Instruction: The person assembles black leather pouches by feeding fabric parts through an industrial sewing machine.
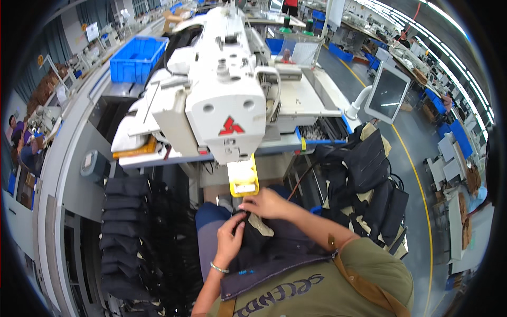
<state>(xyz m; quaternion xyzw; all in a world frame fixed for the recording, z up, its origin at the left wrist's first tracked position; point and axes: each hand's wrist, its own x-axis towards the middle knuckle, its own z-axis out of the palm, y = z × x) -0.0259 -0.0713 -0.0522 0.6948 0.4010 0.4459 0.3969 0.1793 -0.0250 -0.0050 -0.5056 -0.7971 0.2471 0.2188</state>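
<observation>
Over my lap, a black fabric piece (248, 240) with a cream patch (261, 226) is between my hands. My left hand (230, 240) pinches its upper edge, thumb and fingers closed. From the right, my right hand (268, 204) reaches across with its fingertips pressed together on the same edge, close to the left fingertips. Just above the hands is the yellow guard (252, 193) of a large white industrial sewing machine (224, 100). The hands are below the guard and in front of the machine's table. What lies under the fingertips is too small to make out.
Folded black fabric pieces (124, 227) are stacked at the left. A heap of black and cream pieces (364, 164) sits at the right. A tilted screen (388, 92) stands right of the machine, and a blue crate (138, 58) rests at the back left.
</observation>
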